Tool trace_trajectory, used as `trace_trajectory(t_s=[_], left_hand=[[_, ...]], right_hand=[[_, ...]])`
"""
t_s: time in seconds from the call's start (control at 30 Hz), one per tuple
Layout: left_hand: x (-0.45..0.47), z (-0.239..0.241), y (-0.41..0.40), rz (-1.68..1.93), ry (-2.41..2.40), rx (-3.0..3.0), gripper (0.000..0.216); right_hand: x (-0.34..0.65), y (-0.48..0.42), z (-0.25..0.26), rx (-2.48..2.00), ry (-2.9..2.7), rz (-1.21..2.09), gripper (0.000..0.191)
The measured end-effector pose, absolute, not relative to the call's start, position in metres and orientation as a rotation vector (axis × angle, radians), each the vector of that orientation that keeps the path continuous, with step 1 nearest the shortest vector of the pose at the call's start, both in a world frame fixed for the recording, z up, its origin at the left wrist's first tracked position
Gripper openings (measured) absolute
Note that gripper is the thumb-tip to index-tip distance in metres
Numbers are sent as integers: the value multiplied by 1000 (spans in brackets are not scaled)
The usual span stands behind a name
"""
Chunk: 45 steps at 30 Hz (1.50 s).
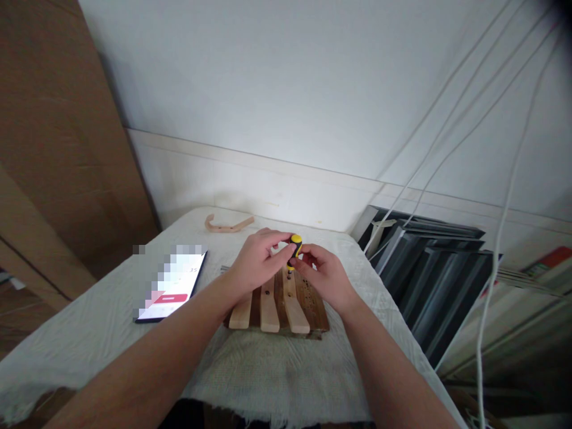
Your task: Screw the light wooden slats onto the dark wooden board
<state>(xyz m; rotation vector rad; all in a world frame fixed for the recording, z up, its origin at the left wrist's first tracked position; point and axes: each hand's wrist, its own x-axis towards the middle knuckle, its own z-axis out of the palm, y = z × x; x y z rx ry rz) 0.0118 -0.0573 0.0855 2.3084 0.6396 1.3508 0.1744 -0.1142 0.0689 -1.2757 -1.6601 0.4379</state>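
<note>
A short screwdriver with a yellow and black handle stands nearly upright over a pale wooden hook, its tip down at a screw. My left hand grips the handle from the left, thumb and fingers around it. From the right, my right hand has its fingers closed on the lower part of the same handle. Under them lies a dark brown wooden board bearing three pale hooks side by side. The middle hook shows a dark screw hole or screw head. The upper ends of the hooks are partly hidden by my hands.
A loose wooden hook lies at the back of the cloth-covered table. A lit tablet or phone rests at the left. Dark flat panels lean beyond the right edge, where white cables hang. Cardboard stands at the left.
</note>
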Motion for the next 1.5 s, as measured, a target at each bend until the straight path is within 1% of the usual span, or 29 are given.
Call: trace_trajectory(t_s=[0.07,0.27,0.4,0.47,0.6,0.77,0.97,1.17,1.4,1.5], left_hand=[[12,85,-57,1376,676,2276,21],[12,86,-57,1364,662,2299,14],[12,86,-58,1369,667,2293,18],[13,85,-57,1361,678,2290,19],[13,85,-57,1319,672,2325,13],[13,88,-59,1362,693,2281,17],[12,86,-57,1319,679,2297,15],[13,88,-58,1359,673,2277,18],[12,90,-60,1300,624,2290,18],[12,90,-62,1194,625,2300,18]], right_hand=[[175,-114,69,-1312,-1645,430,15],[175,-114,69,-1275,-1672,421,20],[175,-114,69,-1289,-1653,426,14],[175,-114,69,-1306,-1630,417,14],[174,-115,71,-1286,-1654,421,18],[175,-115,70,-1307,-1653,439,15],[177,-113,68,-1293,-1666,424,19],[176,-114,71,-1328,-1647,430,15],[175,-114,70,-1307,-1689,440,13],[176,-113,69,-1323,-1679,469,14]])
